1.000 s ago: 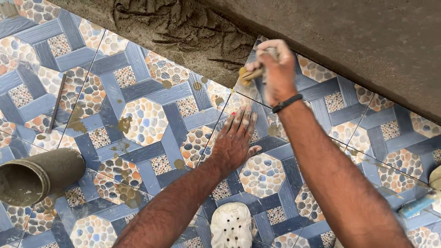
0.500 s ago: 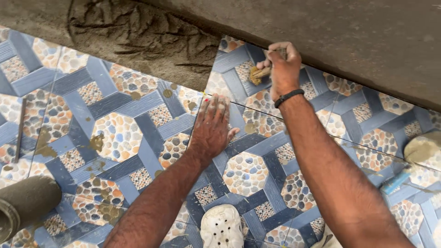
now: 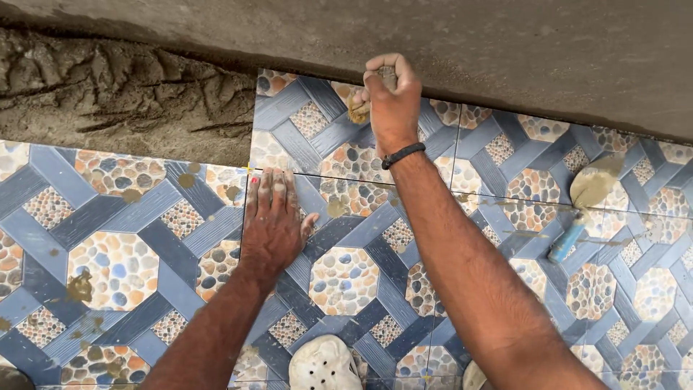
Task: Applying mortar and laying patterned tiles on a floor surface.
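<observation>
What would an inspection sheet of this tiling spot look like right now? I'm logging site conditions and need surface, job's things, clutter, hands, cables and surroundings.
Surface: patterned floor tiles in blue bands with pebble octagons, smeared with mortar spots.
Job's things: corner tile beside the wall; small mortar-caked tool in the right fist, its kind unclear.
Clutter: blue-handled trowel loaded with mortar, lying on the tiles at the right.
Hands: left hand pressed flat on a tile by the joint; right hand closed around the tool, black wristband on.
Cables: nothing seen; only a thin taut string across the tiles.
Surroundings: combed wet mortar bed at upper left, grey wall above, white perforated shoe below.
</observation>
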